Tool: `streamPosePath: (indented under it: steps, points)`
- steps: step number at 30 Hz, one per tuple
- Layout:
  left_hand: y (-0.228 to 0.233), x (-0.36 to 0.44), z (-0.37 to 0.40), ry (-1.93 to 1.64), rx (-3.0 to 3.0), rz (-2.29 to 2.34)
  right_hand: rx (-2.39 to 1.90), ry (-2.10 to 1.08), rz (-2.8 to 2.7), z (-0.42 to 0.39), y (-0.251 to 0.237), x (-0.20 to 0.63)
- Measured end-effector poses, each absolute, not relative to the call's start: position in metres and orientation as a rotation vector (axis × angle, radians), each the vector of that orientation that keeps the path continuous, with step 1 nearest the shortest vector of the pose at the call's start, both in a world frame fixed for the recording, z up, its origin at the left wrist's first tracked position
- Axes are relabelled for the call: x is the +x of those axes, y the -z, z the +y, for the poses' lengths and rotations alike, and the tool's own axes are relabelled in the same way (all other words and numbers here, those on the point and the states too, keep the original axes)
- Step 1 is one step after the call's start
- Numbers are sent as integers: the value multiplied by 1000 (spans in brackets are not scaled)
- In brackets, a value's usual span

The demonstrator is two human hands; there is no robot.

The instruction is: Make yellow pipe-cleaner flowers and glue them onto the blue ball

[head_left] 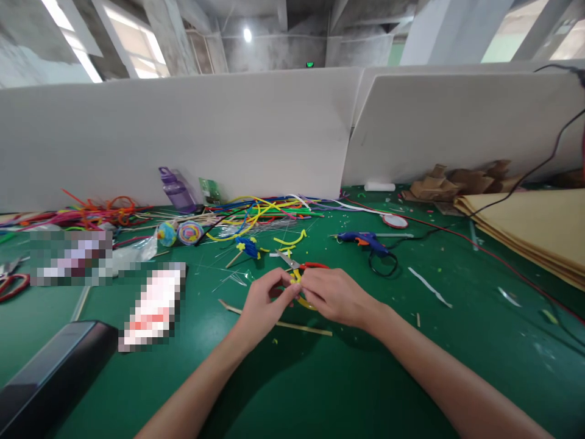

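Observation:
Both of my hands meet low over the green table. My left hand (267, 299) pinches a yellow pipe cleaner (305, 302) between thumb and index finger. Closed on the same pipe cleaner from the other side is my right hand (338, 297); its fingers hide much of the piece. Just beyond the fingertips lie scissors (292, 262) with red handles, blades pointing away to the left. A blue pipe-cleaner figure (248, 246) with yellow bits rests farther back, near loose cut yellow pieces (292, 239). Under the hands, a thin wooden stick (304, 329) lies on the table.
A blue glue gun (361, 238) with its cable lies right of the hands. Pipe cleaners (269, 210) pile along the white partition (183, 128), near a purple bottle (178, 190). A black object (59, 372) stands front left; brown paper sheets (525, 225) lie at right.

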State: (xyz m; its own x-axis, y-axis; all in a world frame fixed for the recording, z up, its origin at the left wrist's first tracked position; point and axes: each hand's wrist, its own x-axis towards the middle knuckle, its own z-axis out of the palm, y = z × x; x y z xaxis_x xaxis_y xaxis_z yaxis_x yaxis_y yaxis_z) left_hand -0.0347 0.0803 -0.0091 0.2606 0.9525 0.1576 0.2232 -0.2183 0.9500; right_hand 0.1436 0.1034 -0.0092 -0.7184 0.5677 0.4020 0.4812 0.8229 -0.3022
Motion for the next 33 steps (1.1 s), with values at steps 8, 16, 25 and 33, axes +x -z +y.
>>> streamPosePath:
  steps: [8,16,25,33]
  points:
    - [7,-37,81,-909,1648,1004,-704,-453,-2385,104,4,152]
    - [4,-46,80,-753,1591,909,-673,-865,-2250,102,-3,150]
    - [11,-37,81,-945,1262,845,-773,-579,-2131,97,4,143]
    - [11,-35,78,-941,1113,695,-549,-79,-2412,99,10,148]
